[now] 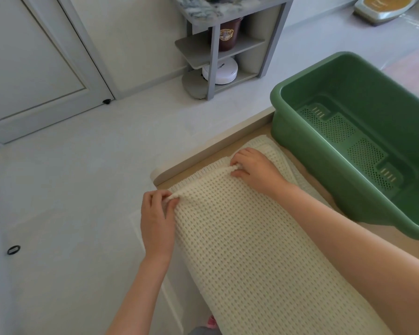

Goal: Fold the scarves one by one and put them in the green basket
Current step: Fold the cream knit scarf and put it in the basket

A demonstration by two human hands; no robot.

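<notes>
Head view: a cream waffle-knit scarf [240, 238] is laid lengthwise on a beige wooden table top [228, 143]. Its far edge is pinched at 2 places, by the curled left hand [156, 218] and the curled right hand [254, 170]. A green perforated plastic basket [283, 131] is set just beside the scarf, on its right.

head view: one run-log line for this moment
step: fold | left hand: pinches far edge of cream waffle-knit scarf | right hand: pinches same edge | green plastic basket: no scarf inside
</notes>
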